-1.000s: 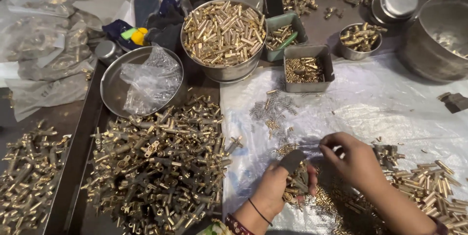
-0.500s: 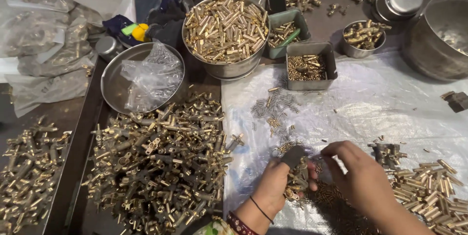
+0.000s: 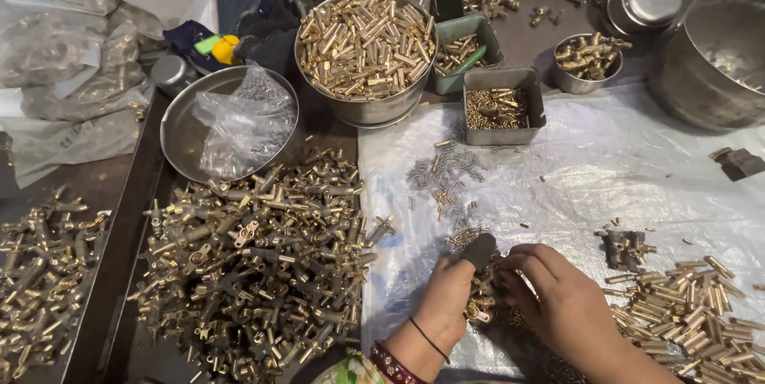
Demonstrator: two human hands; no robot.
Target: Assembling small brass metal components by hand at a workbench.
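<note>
Two bare hands work close together near the bottom edge of a white plastic sheet point(image 3: 637, 177) spread over a workbench. The left hand point(image 3: 450, 296), with a thin dark band and a red bangle at its wrist, is curled shut around a small brass fitting point(image 3: 478, 308); a dark cover point(image 3: 479, 250) sits over its thumb tip. The right hand point(image 3: 562, 300) lies just to the right of the left hand, its fingers bent inward and touching the same fitting; whether it grips anything of its own is hidden.

To the right of the hands, on the sheet, lies a pile of short brass tubes point(image 3: 689, 312), and just above that pile sits a small dark cluster of parts point(image 3: 625, 247). Above the hands, a scatter of tiny springs and pins point(image 3: 446, 173) lies on the sheet. Left of the sheet spreads a large heap of brass cross-shaped fittings point(image 3: 255, 256).

At the sheet's top edge stands a small grey rectangular tray point(image 3: 504, 135) of little brass pieces. Up and left of that tray is a round steel bowl point(image 3: 366, 109) heaped with brass tubes, and left of the bowl a shallow steel dish point(image 3: 179, 133) holding a crumpled clear bag point(image 3: 247, 121).
</note>
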